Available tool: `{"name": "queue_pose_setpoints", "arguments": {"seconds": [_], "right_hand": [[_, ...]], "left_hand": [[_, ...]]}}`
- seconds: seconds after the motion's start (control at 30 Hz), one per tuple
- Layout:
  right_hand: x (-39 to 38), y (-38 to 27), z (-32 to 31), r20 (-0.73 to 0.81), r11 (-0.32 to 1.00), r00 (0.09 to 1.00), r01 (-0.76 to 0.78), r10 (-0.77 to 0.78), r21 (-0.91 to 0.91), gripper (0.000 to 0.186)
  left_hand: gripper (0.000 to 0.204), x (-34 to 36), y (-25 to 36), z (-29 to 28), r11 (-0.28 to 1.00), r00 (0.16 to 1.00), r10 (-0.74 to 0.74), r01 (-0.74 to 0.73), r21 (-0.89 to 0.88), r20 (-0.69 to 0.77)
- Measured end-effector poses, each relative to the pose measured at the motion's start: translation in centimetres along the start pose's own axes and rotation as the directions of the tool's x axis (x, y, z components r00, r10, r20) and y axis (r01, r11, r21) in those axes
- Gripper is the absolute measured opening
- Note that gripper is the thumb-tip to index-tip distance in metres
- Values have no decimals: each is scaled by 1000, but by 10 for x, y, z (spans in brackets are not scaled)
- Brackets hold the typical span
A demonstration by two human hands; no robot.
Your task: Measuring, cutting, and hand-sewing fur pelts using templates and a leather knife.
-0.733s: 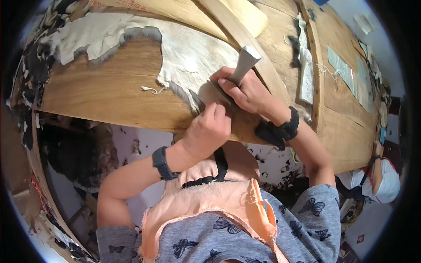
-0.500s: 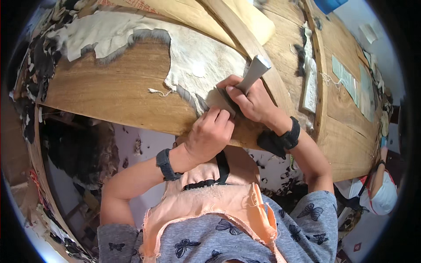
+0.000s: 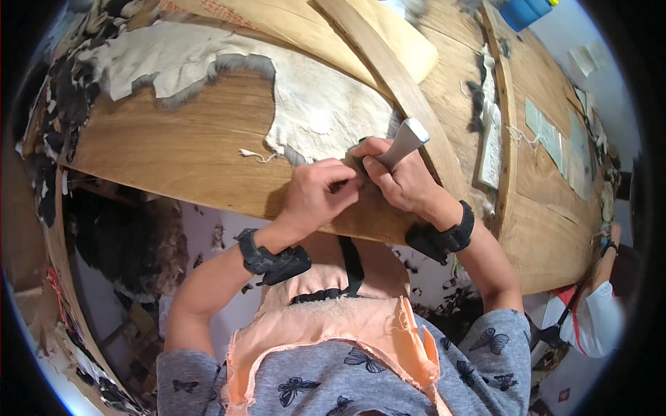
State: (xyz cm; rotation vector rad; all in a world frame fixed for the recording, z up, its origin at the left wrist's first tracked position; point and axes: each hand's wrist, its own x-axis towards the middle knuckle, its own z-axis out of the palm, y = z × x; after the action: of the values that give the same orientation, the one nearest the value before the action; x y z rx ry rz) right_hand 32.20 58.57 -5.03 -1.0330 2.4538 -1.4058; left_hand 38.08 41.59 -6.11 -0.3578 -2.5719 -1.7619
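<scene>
A grey, butterfly-printed T-shirt (image 3: 316, 371) is worn under a frayed peach apron (image 3: 326, 320); black wristbands (image 3: 458, 227) are strapped on at left and right.

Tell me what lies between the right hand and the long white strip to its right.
In the head view, a wooden bar and some tabletop lie between the right hand and white strip.

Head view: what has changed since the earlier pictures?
The left grip has moved left and turned, its thumb now showing; any hold is unclear. The right grip keeps hold of the grey tapered tool, whose end sits lower. The pale furry hide stays on the brown wooden table.
</scene>
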Motion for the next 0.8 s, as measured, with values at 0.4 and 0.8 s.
{"name": "queue_pose_setpoints", "arguments": {"seconds": [0.4,0.8], "right_hand": [[17,2,2,52,994,997,61,-57,-95,15],[92,11,11,92,995,995,46,-37,-89,15]], "left_hand": [[10,-5,4,-9,974,995,-98,97,-205,7],[15,12,18,-57,929,990,144,-137,-345,-4]]}}
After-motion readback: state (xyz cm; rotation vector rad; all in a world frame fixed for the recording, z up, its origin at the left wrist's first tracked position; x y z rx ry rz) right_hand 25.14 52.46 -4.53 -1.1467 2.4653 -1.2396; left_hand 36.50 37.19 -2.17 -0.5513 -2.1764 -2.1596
